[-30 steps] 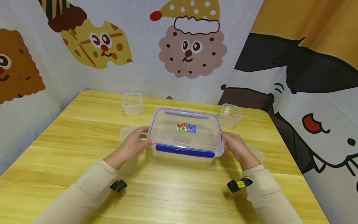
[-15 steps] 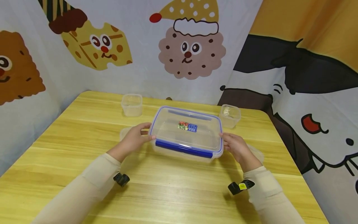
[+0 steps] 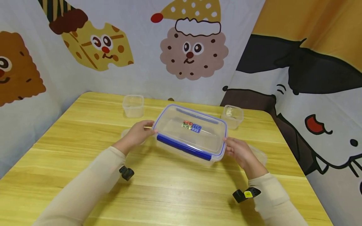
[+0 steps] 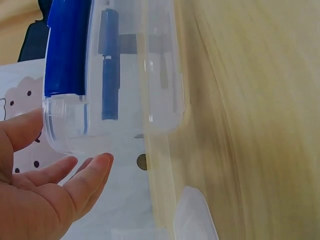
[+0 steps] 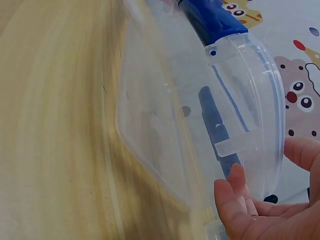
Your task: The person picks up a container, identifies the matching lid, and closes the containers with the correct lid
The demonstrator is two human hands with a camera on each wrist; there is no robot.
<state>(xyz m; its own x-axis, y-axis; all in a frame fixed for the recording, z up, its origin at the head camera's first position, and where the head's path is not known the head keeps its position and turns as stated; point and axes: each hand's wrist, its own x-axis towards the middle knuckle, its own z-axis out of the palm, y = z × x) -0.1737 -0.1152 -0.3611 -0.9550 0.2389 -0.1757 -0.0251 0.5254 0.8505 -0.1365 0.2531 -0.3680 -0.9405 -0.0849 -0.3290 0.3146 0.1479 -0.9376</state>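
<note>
A large clear plastic food container with a blue-edged lid is held between both hands, turned at an angle with its right end nearer me. A blue clip runs along its front side, and a fruit-and-vegetable sticker marks the lid. The left hand grips the left end, thumb at the lid's rim and fingers lower along the side. At the opposite end, the right hand pinches the rim with its thumb above, and in the right wrist view its fingertips press the container's side.
A small clear tub stands at the back left of the wooden table. Another tub, with something pale inside, is at the back right. Clear lids lie by each hand: one partly hidden at left, another at right.
The food container has swung round clockwise: its left end has gone back, its right end slightly forward. The left hand has moved away and rightward, and the right hand a little nearer me.
</note>
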